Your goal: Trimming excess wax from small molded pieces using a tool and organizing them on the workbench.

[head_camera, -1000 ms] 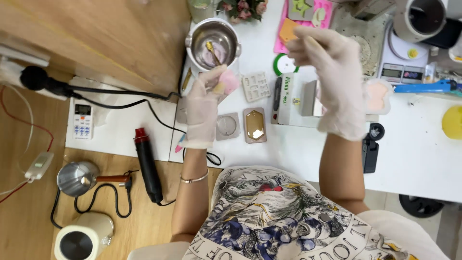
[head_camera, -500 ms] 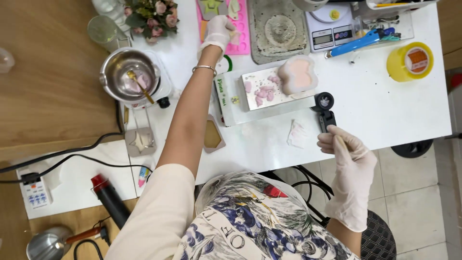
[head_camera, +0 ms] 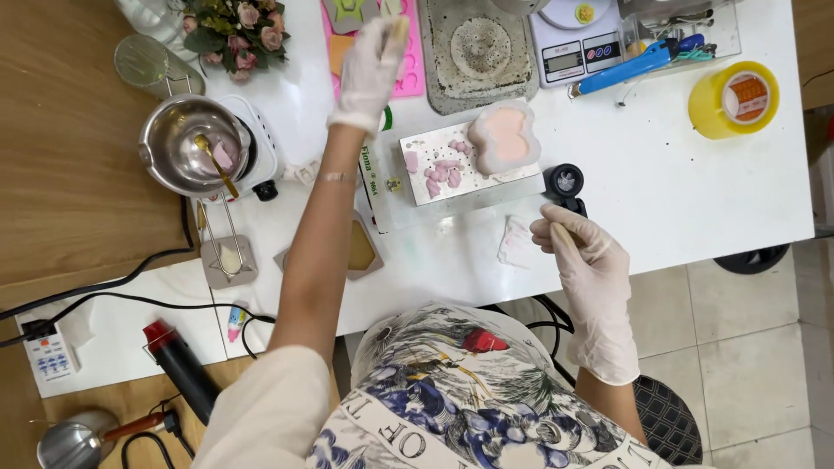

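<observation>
Our left hand (head_camera: 372, 69) still reaches the pink mould (head_camera: 408, 74) at upper centre, grip unclear; right hand (head_camera: 582, 252), closed on a stick (head_camera: 563, 234), has risen to the white worktop (head_camera: 678, 174) edge above floor tiles (head_camera: 747, 347).

Pink mould (head_camera: 408, 61) partly under left hand (head_camera: 369, 74)

Two gloved hands are up: the left hand (head_camera: 372, 69) over one pink silicone mould (head_camera: 408, 78), the right hand (head_camera: 580, 252) at the edge of one white table (head_camera: 678, 191). One steel melting pot (head_camera: 187, 143) sits on one small white hotplate (head_camera: 261, 143), with one spoon (head_camera: 217, 165) inside. One digital scale (head_camera: 573, 39), one roll of yellow tape (head_camera: 734, 98), one blue cutter (head_camera: 630, 65), one bunch of pink flowers (head_camera: 234, 26). One pale pink butterfly-shaped piece (head_camera: 504, 136) lies on one metal tray (head_camera: 434, 165). One black-and-red heat gun (head_camera: 178, 365) lies on the lower wooden surface.
</observation>
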